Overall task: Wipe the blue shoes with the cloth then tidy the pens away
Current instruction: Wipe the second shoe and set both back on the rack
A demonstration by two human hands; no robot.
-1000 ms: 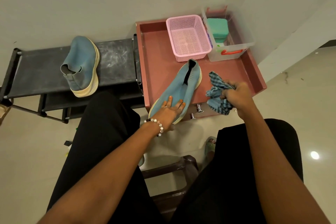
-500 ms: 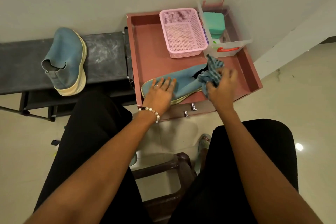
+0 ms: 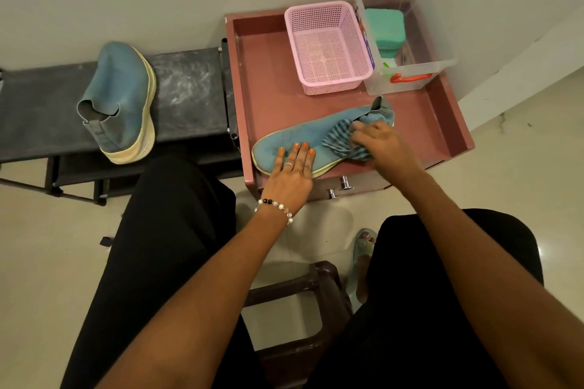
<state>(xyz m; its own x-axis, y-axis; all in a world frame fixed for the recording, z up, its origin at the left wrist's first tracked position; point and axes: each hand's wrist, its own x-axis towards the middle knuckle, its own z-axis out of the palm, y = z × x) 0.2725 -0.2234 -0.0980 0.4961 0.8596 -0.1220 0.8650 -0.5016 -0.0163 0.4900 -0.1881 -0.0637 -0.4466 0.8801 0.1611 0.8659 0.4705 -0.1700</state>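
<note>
Head view: blue slip-on shoe [image 3: 303, 139] lies flat w/ upper facing up on the pink tray-top cabinet [image 3: 268, 79], toe toward the left near the front edge, heel toward the right. Left hand [image 3: 292, 169] lies flat on the toe end, fingers straight & spread, pressing it down; beaded bracelet [image 3: 274, 206] on the wrist. Right hand [image 3: 380, 144] has fingers curled round a striped blue cloth [image 3: 339, 140], bunched against the shoe's mid/heel part. 2nd blue shoe [image 3: 121, 104] stands apart on the black shoe rack [image 3: 189, 95] to the left, tipped on its side w/ the cream sole showing. Behind the shoe: pink mesh basket [image 3: 327, 47], and just beside it a clear plastic box [image 3: 407, 73] holding a teal case [image 3: 384, 27]. Can't tell if pens are inside.
</note>
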